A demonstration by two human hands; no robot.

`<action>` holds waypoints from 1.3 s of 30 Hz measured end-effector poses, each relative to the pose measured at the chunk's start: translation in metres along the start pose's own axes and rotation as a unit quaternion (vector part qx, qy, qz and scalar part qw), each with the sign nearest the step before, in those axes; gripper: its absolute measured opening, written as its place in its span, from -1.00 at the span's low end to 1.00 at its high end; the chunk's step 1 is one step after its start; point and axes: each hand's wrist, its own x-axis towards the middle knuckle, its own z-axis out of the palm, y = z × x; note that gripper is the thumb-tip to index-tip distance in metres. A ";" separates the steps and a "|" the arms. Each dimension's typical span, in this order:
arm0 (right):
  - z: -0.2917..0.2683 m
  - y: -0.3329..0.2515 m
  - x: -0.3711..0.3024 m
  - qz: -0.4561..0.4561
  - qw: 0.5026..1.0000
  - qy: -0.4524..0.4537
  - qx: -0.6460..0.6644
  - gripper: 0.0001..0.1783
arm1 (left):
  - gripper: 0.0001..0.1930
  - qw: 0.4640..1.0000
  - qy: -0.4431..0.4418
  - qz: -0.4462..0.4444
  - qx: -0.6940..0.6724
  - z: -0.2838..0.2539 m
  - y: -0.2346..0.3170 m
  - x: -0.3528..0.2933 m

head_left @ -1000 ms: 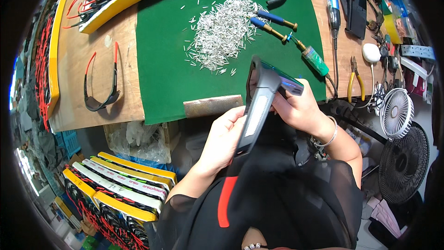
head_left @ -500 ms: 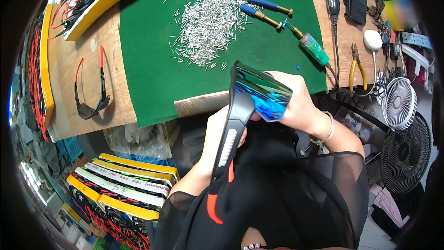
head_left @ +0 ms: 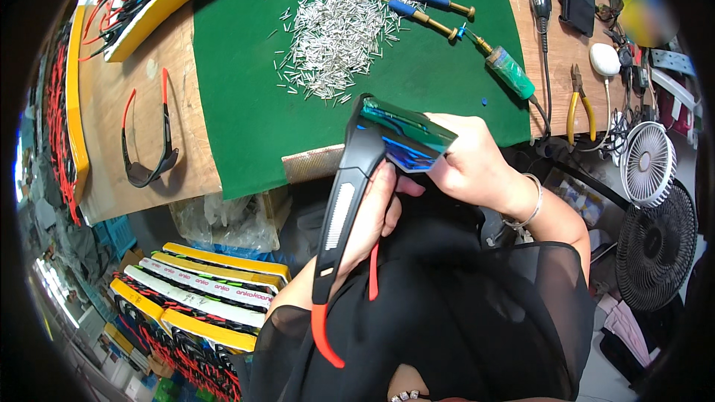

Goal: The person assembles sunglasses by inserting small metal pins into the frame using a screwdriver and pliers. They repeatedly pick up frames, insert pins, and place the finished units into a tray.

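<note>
A pair of wraparound sunglasses with a blue-green mirrored lens, black frame and red temple tips is held up at the near edge of the green mat. My left hand is closed on it behind the near temple, which covers part of the fingers. My right hand grips the other end of the lens, its fingertips partly hidden behind it. Both temples are unfolded and point down toward me. Beyond the hands, a heap of small silver metal pins lies on the green mat.
Two blue-handled screwdrivers and a green-handled corded tool lie right of the heap. Yellow-handled pliers and small fans are farther right. Another pair of sunglasses rests at left, near yellow-edged boxes of glasses.
The sunglasses have shifted left and turned, so the near temple and its red tip swing outward to the left. Both hands keep their hold, and my left fingers show more.
</note>
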 end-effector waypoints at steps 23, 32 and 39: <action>-0.076 0.061 -0.023 0.067 0.910 0.073 -0.403 -0.56 | -0.80 0.941 -0.090 -0.148 -0.289 -0.030 0.006 0.005; -0.082 -0.002 -0.018 0.130 0.968 0.070 -0.203 -0.62 | -0.77 0.987 0.041 -0.005 -0.158 -0.047 0.003 -0.006; -0.017 0.002 0.008 0.081 0.976 -0.177 -0.103 -0.62 | -0.77 0.991 0.040 0.019 -0.130 -0.043 0.010 0.006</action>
